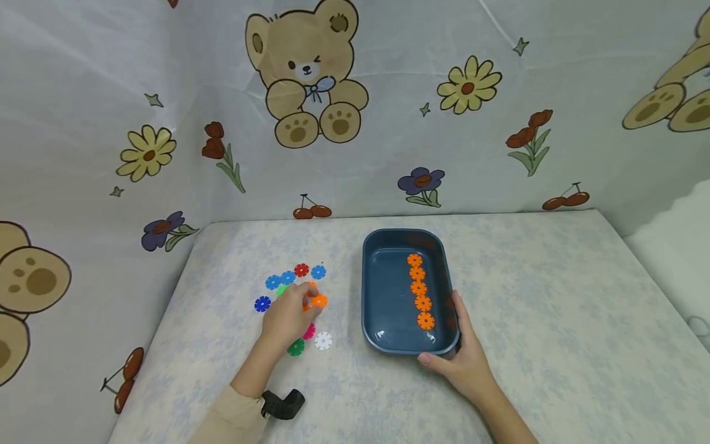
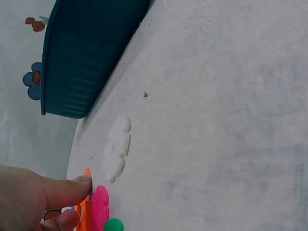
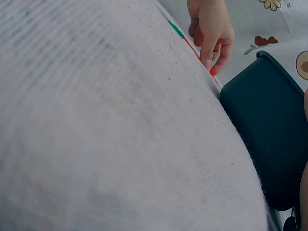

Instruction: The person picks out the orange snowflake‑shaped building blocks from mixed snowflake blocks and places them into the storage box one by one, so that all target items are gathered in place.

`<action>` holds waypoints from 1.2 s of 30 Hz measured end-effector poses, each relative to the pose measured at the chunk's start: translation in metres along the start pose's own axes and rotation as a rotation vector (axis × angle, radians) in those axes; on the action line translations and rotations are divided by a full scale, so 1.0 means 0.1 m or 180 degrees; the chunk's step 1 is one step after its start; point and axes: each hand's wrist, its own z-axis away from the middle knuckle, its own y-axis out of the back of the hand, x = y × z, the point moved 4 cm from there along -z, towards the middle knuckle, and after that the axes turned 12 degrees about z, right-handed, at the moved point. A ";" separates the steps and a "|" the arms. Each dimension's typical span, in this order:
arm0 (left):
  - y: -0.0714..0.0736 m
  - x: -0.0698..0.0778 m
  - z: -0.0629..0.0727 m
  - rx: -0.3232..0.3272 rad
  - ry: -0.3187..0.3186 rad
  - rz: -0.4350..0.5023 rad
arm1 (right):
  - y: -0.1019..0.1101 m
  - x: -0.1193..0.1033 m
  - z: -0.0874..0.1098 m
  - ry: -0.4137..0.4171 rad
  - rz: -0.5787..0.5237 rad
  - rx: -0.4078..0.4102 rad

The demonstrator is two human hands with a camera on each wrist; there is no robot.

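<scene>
My left hand (image 1: pixel 288 314) is over a loose group of snowflake building discs left of the tray. Its thumb and fingers pinch an orange snowflake disc (image 1: pixel 319 300); in the left wrist view this disc (image 2: pixel 87 211) shows edge-on by the thumb. Close by lie a pink disc (image 1: pixel 309 331), a white disc (image 1: pixel 323 341) and a green disc (image 1: pixel 296 347). My right hand (image 1: pixel 466 367) grips the blue tray (image 1: pixel 388 296) at its near right corner, thumb at the front rim. Inside the tray, several orange discs (image 1: pixel 418 288) form a line along its right side.
Blue discs (image 1: pixel 273 282), a red disc (image 1: pixel 301 270) and a dark blue disc (image 1: pixel 262 304) lie behind and left of my left hand. A patterned curtain (image 1: pixel 388 123) rises at the table's back edge. The table (image 1: pixel 554 296) extends right of the tray.
</scene>
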 end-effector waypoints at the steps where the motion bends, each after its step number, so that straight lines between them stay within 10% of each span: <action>1: 0.00 0.00 0.00 0.0000 -0.0008 0.0017 | 0.00 0.00 0.00 -0.0009 -0.0009 0.0003; 13: 0.00 0.10 0.00 0.0074 -0.0099 0.0494 | 0.02 0.01 0.01 -0.0067 0.0054 -0.0019; 21: 0.09 0.61 -0.07 -0.0061 -0.0179 0.1336 | 0.04 0.02 0.02 -0.0086 0.0057 -0.0002; 29: 0.03 1.23 -0.28 -0.0381 -0.0576 0.1162 | 0.02 0.00 0.00 -0.0074 0.0141 -0.0014; 36: -0.23 1.46 -0.58 -0.0447 -0.0799 0.0625 | 0.02 0.00 -0.01 -0.0081 0.0158 -0.0006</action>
